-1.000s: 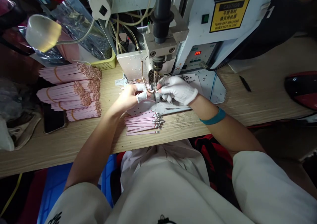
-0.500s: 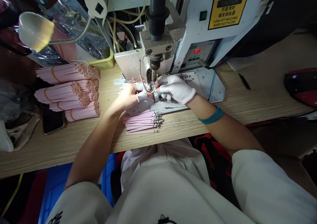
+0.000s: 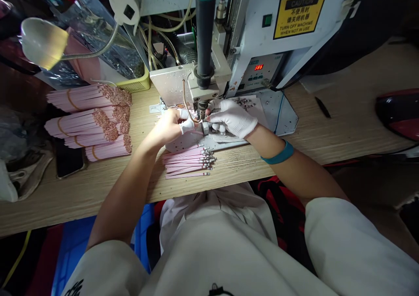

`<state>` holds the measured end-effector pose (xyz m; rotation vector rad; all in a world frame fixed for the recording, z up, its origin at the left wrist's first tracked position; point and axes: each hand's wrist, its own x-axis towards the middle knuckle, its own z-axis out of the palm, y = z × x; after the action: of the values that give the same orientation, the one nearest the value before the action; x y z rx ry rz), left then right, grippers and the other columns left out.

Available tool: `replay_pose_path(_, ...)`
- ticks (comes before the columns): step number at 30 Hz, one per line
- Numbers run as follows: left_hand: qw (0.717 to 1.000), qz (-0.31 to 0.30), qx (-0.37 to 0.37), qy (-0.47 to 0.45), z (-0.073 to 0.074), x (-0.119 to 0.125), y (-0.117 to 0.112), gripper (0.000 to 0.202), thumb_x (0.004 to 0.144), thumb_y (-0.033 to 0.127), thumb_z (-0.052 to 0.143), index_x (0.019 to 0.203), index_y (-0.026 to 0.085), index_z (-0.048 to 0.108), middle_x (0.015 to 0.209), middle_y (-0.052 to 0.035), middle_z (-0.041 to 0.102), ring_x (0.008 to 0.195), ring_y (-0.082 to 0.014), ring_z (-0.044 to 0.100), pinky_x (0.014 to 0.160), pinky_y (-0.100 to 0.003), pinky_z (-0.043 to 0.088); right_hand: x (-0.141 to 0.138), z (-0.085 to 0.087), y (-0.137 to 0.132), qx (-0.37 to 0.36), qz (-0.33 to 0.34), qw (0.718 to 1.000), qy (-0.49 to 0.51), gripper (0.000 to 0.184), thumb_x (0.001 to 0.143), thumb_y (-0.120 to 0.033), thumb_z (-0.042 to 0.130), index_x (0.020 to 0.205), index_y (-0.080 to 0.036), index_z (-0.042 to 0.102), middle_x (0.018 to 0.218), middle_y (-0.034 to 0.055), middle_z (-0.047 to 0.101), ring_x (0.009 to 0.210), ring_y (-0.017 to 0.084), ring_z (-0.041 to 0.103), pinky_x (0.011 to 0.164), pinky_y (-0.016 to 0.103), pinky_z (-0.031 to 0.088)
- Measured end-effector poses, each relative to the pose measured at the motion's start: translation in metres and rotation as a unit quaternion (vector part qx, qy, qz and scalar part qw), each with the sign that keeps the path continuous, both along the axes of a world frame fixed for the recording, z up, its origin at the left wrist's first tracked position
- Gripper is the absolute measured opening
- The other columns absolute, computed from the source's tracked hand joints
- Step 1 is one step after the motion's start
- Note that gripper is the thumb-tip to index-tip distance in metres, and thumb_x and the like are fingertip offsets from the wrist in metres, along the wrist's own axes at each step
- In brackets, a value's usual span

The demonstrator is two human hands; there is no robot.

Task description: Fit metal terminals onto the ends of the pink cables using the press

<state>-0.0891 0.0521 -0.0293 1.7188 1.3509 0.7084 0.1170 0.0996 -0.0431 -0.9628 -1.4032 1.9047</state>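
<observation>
My left hand [image 3: 169, 126], with white covers on some fingers, is closed at the left of the machine's soldering tip [image 3: 202, 108]. My right hand [image 3: 233, 118], in a white glove with bare fingertips, pinches just right of the tip. What either hand holds is too small and hidden to make out. Between them sits a small metal block [image 3: 205, 128] on the machine's base plate [image 3: 284, 112]. A thin curved copper-coloured tube [image 3: 184, 97] ends by my left fingers. Below the hands lies a pile of pink strip-like wires [image 3: 183, 161] with small metal ends.
Bundles of pink wires [image 3: 78, 99], tied with bands, lie on the left beside a phone [image 3: 69, 158]. A lamp [image 3: 46, 45] and a yellow basket [image 3: 139, 84] stand behind. Small metal parts [image 3: 245, 104] lie behind my right hand. The machine's display [image 3: 258, 67] glows red.
The machine's head has come down, bringing its tip lower between my fingers. The red number on the display has changed. Both hands stay almost in place.
</observation>
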Motion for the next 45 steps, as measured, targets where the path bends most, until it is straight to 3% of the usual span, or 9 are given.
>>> replay_pose_path(14,1.000,-0.017,0.004,0.021,0.001,-0.009,0.001,0.035,0.081,0.044,0.061,0.066,0.013,0.060,0.064,-0.0005,0.056,0.058,-0.0104,0.046,0.056,-0.023,0.035,0.025,0.016,0.007,-0.012,0.012,1.000,0.006,0.021,0.072,-0.009,0.068,0.083,-0.019,0.054,0.065,-0.0028,0.053,0.047,0.007,0.048,0.033,0.019,0.026)
replay_pose_path(18,0.992,0.029,0.037,0.115,0.006,-0.015,-0.001,0.040,0.085,0.047,0.054,0.062,0.014,0.059,0.059,-0.0005,0.054,0.055,-0.0109,0.044,0.054,-0.024,0.033,0.045,0.026,-0.007,-0.016,0.028,0.999,-0.025,0.021,0.069,-0.011,0.068,0.081,-0.020,0.053,0.064,-0.0028,0.056,0.047,0.008,0.050,0.036,0.020,0.030)
replay_pose_path(21,0.974,-0.018,0.083,0.208,0.007,-0.011,-0.005,0.025,0.077,0.039,0.064,0.069,0.015,0.065,0.057,0.0002,0.055,0.053,-0.0114,0.043,0.053,-0.024,0.032,0.043,0.021,-0.028,0.046,0.090,0.988,-0.120,0.013,0.075,-0.018,0.068,0.084,-0.019,0.058,0.061,-0.0012,0.060,0.048,0.012,0.054,0.040,0.023,0.036)
replay_pose_path(27,0.948,-0.069,0.087,0.297,0.002,0.002,-0.013,0.013,0.072,0.015,0.056,0.061,0.016,0.062,0.060,-0.0029,0.059,0.051,-0.0123,0.046,0.052,-0.024,0.032,0.031,0.000,-0.035,0.415,-0.017,0.853,-0.315,0.010,0.083,-0.019,0.067,0.088,-0.019,0.075,0.092,0.0042,0.073,0.085,0.020,0.066,0.073,0.031,0.046)
replay_pose_path(32,0.952,-0.076,0.070,0.288,0.006,0.000,-0.011,0.014,0.075,0.016,0.055,0.076,0.014,0.069,0.067,-0.0034,0.063,0.057,-0.0132,0.050,0.057,-0.023,0.036,0.024,-0.012,-0.039,0.510,0.016,0.738,-0.442,0.020,0.094,-0.024,0.056,0.100,-0.018,0.074,0.104,0.0084,0.071,0.079,0.020,0.065,0.063,0.031,0.042)
replay_pose_path(34,0.955,-0.074,0.069,0.279,0.008,-0.002,-0.011,0.016,0.076,0.016,0.055,0.081,0.013,0.069,0.071,-0.0039,0.064,0.059,-0.0128,0.050,0.059,-0.023,0.037,0.023,-0.013,-0.041,0.516,0.009,0.726,-0.455,0.022,0.097,-0.025,0.054,0.103,-0.017,0.073,0.107,0.0096,0.070,0.079,0.021,0.066,0.062,0.031,0.043)
replay_pose_path(39,0.963,-0.089,0.050,0.251,0.017,0.002,-0.020,0.017,0.078,0.019,0.052,0.083,0.013,0.068,0.072,-0.0033,0.065,0.061,-0.0132,0.051,0.059,-0.023,0.038,0.028,-0.003,-0.029,0.438,-0.055,0.834,-0.332,0.015,0.094,-0.026,0.059,0.093,-0.016,0.070,0.088,0.0069,0.072,0.078,0.020,0.067,0.065,0.031,0.048)
replay_pose_path(42,0.966,-0.109,0.016,0.232,0.019,0.005,-0.023,0.016,0.076,0.018,0.051,0.079,0.014,0.066,0.066,-0.0013,0.061,0.058,-0.0124,0.050,0.057,-0.023,0.036,0.026,0.006,-0.017,0.269,-0.041,0.937,-0.217,0.012,0.093,-0.026,0.061,0.090,-0.016,0.067,0.063,0.0013,0.063,0.053,0.014,0.059,0.048,0.025,0.047)
replay_pose_path(45,0.988,-0.085,-0.021,0.129,0.014,0.004,-0.018,0.013,0.076,0.020,0.053,0.079,0.014,0.063,0.067,-0.0007,0.060,0.059,-0.0117,0.050,0.057,-0.023,0.037,0.018,0.011,-0.010,0.131,-0.021,0.985,-0.107,0.002,0.087,-0.012,0.064,0.087,-0.013,0.065,0.060,0.0000,0.060,0.043,0.008,0.052,0.038,0.019,0.043)
